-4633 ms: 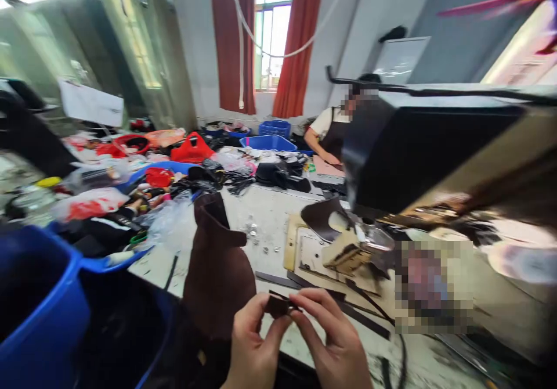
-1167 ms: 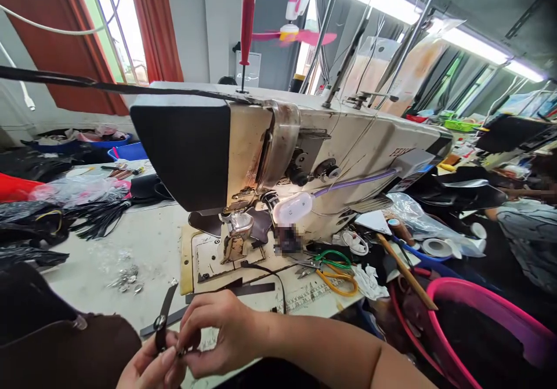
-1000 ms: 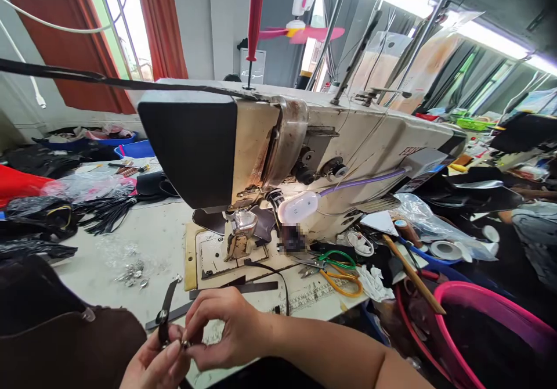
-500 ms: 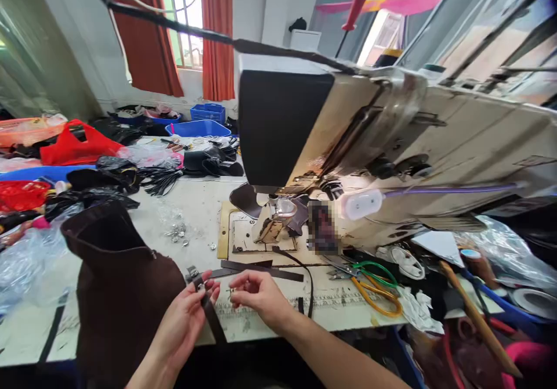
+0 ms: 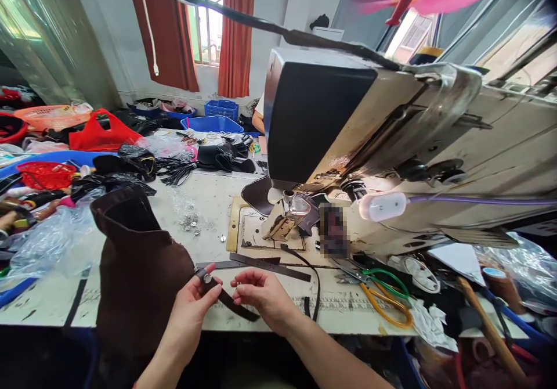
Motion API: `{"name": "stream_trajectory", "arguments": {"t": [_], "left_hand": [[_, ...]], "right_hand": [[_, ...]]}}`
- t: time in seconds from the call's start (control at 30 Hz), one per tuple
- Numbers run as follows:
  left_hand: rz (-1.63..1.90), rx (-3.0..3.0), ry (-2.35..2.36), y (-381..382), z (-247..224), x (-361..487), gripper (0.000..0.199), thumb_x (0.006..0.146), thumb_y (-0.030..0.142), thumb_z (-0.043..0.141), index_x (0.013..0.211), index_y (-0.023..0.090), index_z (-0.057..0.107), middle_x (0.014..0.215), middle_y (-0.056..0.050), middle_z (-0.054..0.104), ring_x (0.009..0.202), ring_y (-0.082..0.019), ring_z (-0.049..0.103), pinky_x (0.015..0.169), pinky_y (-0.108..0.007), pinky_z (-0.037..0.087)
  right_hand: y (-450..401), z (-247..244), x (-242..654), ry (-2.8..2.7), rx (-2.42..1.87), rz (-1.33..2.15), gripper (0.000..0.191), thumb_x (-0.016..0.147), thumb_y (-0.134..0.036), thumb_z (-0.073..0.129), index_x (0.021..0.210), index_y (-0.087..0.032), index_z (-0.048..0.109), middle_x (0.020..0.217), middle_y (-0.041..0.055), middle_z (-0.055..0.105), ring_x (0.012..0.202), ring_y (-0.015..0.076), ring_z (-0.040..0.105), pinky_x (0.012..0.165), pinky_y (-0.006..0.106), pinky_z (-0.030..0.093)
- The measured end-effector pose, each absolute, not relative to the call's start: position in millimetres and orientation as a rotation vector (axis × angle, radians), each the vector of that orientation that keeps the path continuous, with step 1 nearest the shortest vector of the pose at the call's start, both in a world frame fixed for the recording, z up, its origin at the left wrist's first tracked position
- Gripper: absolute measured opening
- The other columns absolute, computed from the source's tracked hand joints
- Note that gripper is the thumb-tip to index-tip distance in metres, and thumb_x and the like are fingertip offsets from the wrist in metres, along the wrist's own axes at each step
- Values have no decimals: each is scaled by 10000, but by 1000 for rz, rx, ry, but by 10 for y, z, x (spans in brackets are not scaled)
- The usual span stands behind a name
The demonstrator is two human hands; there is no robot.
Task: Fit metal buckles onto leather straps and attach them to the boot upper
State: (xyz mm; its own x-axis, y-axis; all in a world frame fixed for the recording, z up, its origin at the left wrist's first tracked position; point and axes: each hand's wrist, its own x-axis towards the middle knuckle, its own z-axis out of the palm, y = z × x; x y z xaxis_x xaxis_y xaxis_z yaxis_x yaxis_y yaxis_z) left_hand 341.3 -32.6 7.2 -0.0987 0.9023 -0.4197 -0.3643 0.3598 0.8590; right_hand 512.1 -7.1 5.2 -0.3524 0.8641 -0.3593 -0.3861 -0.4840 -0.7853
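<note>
My left hand [image 5: 194, 305] is closed on a dark brown strap [image 5: 232, 306], its thumb beside a round silver stud [image 5: 208, 278]. The strap's free end slants down to the right, beneath my right hand [image 5: 265, 296]. That hand's thumb and forefinger pinch a tiny shiny piece, too small to name. Left of both hands lies a dark brown leather piece [image 5: 139, 278] with an open top, over the table edge. Loose dark strips [image 5: 270, 266] rest beyond my fingers. Several small metal studs [image 5: 191, 225] are scattered on the white table [image 5: 209, 197].
A sewing machine [image 5: 317, 122] with a lamp [image 5: 383, 206] looms ahead right. Pliers [image 5: 346, 273], orange-handled scissors [image 5: 387, 310] and a wooden-handled tool [image 5: 491, 331] lie to the right. Plastic bags [image 5: 52, 238] cover the left. Behind the machine, a person's arm [image 5: 259, 116] shows.
The view has swung left. My left hand has turned the strap, so the stud faces me and the free end swings rightward. My right hand stays in a pinch.
</note>
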Motion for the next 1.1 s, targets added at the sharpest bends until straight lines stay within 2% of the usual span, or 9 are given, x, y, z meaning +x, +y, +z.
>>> {"name": "stream_trajectory", "arguments": {"t": [0.1, 0.17, 0.3, 0.47, 0.67, 0.8, 0.93, 1.03, 1.1], "left_hand": [[1170, 664, 1245, -356, 104, 3464, 622, 592, 436, 858, 1087, 134, 633, 923, -55, 693, 920, -183, 592, 857, -269, 450], [1170, 715, 1220, -390, 119, 3520, 524, 597, 429, 854, 992, 148, 656, 868, -40, 699, 872, -185, 612, 818, -264, 474], [1199, 845, 1309, -444, 75, 3559, 504, 580, 453, 850, 975, 180, 698, 858, -28, 733, 856, -206, 651, 779, -239, 508], [1047, 983, 1349, -386, -104, 3456, 494, 582, 501, 835, 958, 197, 735, 969, -39, 758, 986, -252, 663, 845, -232, 524], [1083, 917, 1340, -384, -157, 3465, 497, 529, 507, 857, 893, 186, 749, 941, -52, 765, 983, -276, 670, 873, -268, 536], [1040, 954, 1313, -394, -144, 3501, 480, 578, 473, 851, 956, 199, 742, 979, -46, 760, 1006, -274, 657, 912, -286, 512], [1009, 862, 1327, -366, -151, 3549, 546, 599, 516, 833, 1045, 218, 727, 1023, -48, 750, 1134, -286, 600, 978, -300, 462], [1007, 609, 1193, -347, -113, 3580, 584, 587, 499, 847, 1091, 235, 716, 1080, -54, 733, 1231, -283, 539, 882, -259, 509], [988, 505, 1084, -353, -57, 3595, 604, 587, 421, 866, 1137, 237, 698, 1092, -52, 725, 1195, -265, 567, 837, -239, 525]], "right_hand": [[-92, 98, 5106, -788, -979, 1892, 442, 497, -250, 917, 854, -117, 693, 848, 60, 735, 669, 139, 681, 685, 282, 544], [-122, 117, 5076, -841, -987, 1829, 430, 530, -308, 903, 856, -125, 689, 794, 57, 733, 649, 153, 676, 647, 290, 540], [-189, 136, 5014, -1032, -1035, 1638, 329, 609, -369, 844, 805, -141, 711, 780, 48, 714, 614, 131, 628, 599, 273, 509], [-240, 135, 5015, -1229, -1171, 1444, 146, 715, -251, 732, 813, -143, 741, 746, 17, 653, 591, 112, 588, 568, 245, 474], [-303, 122, 5070, -1359, -1122, 1360, 138, 778, -211, 661, 877, -154, 738, 855, 38, 693, 621, 107, 595, 605, 234, 489], [-316, 121, 5080, -1298, -1088, 1414, 109, 780, -236, 663, 826, -156, 721, 872, 49, 719, 600, 101, 579, 591, 234, 487], [-243, 69, 5087, -1144, -1109, 1432, 222, 719, -357, 747, 819, -165, 697, 765, 17, 669, 564, 97, 555, 547, 235, 472], [-181, 28, 5129, -977, -1162, 1439, 402, 599, -420, 826, 863, -156, 679, 686, -16, 600, 545, 101, 546, 548, 251, 487], [-191, 31, 5166, -967, -1185, 1450, 417, 594, -430, 825, 859, -146, 674, 672, -14, 595, 539, 109, 555, 553, 263, 493]]}}
